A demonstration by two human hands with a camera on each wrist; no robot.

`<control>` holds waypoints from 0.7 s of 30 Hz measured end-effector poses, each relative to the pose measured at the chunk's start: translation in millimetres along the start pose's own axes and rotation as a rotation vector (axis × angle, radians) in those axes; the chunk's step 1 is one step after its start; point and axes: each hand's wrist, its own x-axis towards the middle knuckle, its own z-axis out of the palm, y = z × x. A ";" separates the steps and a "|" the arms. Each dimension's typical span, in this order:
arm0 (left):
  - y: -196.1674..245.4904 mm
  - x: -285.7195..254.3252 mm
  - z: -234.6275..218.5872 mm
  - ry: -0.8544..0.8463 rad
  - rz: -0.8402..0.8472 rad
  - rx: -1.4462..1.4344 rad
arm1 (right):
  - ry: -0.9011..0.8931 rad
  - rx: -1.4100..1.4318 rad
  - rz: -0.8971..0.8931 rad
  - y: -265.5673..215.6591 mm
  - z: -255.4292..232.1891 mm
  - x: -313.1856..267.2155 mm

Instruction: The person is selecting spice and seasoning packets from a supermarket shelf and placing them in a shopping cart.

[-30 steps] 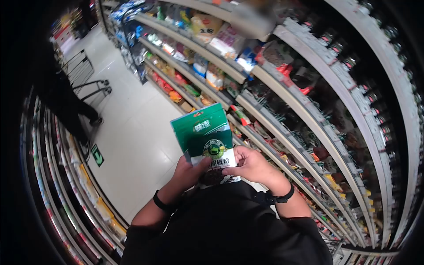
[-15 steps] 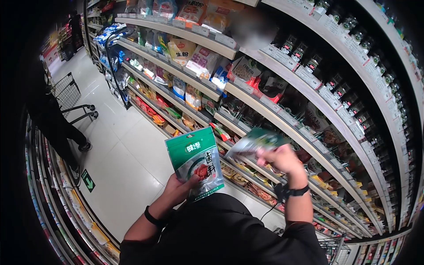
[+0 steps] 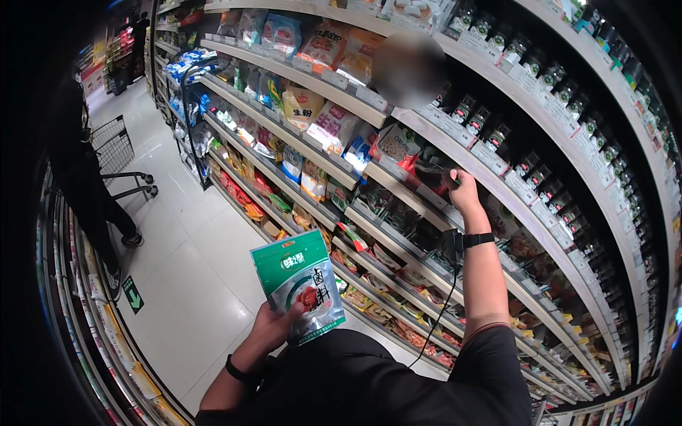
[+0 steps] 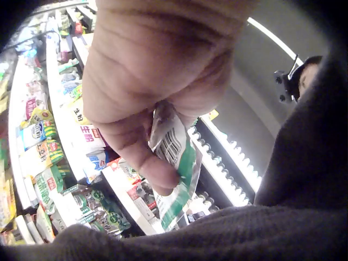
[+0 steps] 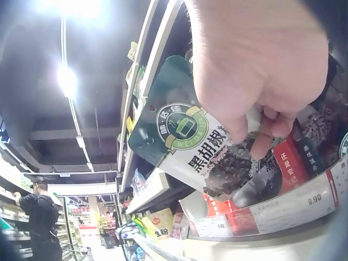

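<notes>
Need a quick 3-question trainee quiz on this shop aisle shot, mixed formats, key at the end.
1. True or false: the left hand holds a green spice pouch near the person's chest.
2. Where is the right hand? A) resting on the trolley B) up at the shelf, gripping a black pepper pouch C) hanging at the side
3. Fill in: a person in dark clothes stands down the aisle beside a shopping ____.

Key: 1 true; 2 B; 3 trolley
</notes>
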 end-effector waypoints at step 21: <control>7.9 -10.0 1.0 -0.014 -0.157 0.065 | 0.067 -0.846 -0.005 38.0 -19.5 50.7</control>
